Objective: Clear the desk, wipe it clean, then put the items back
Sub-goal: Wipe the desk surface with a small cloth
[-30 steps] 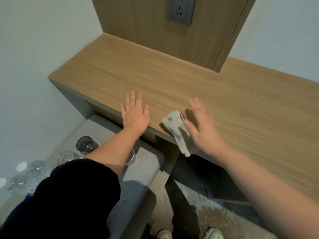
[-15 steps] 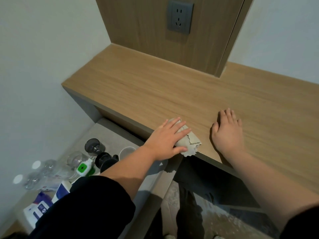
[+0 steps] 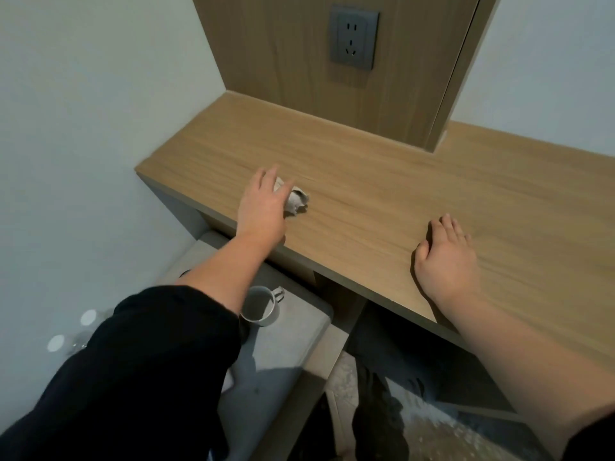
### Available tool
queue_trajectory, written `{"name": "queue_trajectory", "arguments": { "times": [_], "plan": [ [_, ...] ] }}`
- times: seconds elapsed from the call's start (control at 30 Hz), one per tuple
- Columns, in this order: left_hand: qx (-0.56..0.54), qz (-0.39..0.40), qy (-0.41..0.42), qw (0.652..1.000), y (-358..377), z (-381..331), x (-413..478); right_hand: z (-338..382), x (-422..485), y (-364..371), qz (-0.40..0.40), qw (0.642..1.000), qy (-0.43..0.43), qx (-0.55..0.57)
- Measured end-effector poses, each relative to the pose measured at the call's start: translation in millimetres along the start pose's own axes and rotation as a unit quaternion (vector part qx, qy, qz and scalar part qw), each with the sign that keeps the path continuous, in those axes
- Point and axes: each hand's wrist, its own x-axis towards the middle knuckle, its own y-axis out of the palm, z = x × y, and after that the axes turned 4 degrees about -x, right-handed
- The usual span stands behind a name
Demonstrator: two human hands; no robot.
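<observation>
Left hand (image 3: 263,207) presses a crumpled cloth (image 3: 296,202) onto the surface (image 3: 382,194), grip loose; bare wood stretches rightward toward the flat, empty right hand (image 3: 446,257).

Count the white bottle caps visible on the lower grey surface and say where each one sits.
2. One bottle cap lies at the far left beside the black sleeve; the other bottle cap is lower and further left. The sleeve may hide more.
</observation>
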Motion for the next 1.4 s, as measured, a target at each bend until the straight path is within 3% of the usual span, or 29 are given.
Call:
{"name": "queue_trajectory", "arguments": {
  "times": [0.1, 0.37, 0.5, 0.63, 0.77, 0.83, 0.9, 1.0, 1.07, 1.17, 1.23, 1.4],
  "plan": [
    [-0.048, 0.128, -0.072, 0.988, 24.7, -0.8, 7.3, -0.7, 0.8, 0.6, 0.000, 1.000, 0.000, 0.001],
    [-0.091, 0.076, -0.013, 0.993, 31.3, -19.0, -19.4, -0.4, 1.1, -0.1, -0.015, 0.999, 0.003, 0.041],
    [-0.112, 0.070, 0.075, 0.988, 32.9, -60.4, -59.6, -3.8, -6.8, -8.8, -0.045, 0.977, 0.055, 0.201],
    [-0.098, 0.093, 0.192, 0.972, 30.8, -104.1, -100.0, -18.3, -15.2, -19.4, -0.005, 0.972, 0.016, 0.234],
    [-0.108, 0.132, 0.413, 0.895, 29.7, -127.6, -138.8, -48.6, -24.3, -28.3, -0.014, 0.982, 0.024, 0.188],
    [-0.158, 0.091, 0.360, 0.915, 27.0, -123.5, -129.1, -67.0, -30.5, -28.7, -0.023, 0.993, 0.037, 0.114],
    [-0.175, 0.040, 0.233, 0.956, 20.7, -120.7, -100.3, -77.4, -36.3, -26.0, -0.036, 0.996, 0.052, 0.070],
    [-0.152, 0.054, 0.023, 0.987, 18.9, -128.6, -56.0, -77.0, -37.7, -22.6, -0.063, 0.993, 0.059, 0.084],
    [-0.095, 0.065, -0.012, 0.993, 27.9, -144.6, -43.5, -77.8, -36.8, -20.4, -0.075, 0.989, 0.068, 0.105],
    [-0.049, 0.072, 0.056, 0.995, 40.1, -179.2, -53.2, -83.3, -37.7, -21.2, -0.102, 0.965, 0.121, 0.210],
    [-0.073, 0.060, 0.148, 0.985, 49.4, -198.8, -74.6, -84.5, -38.8, -24.0, -0.115, 0.941, 0.156, 0.276],
    [-0.153, 0.117, 0.425, 0.885, 48.3, -191.4, -140.7, -91.9, -37.1, -29.4, -0.102, 0.903, 0.176, 0.379]
  ]
}}
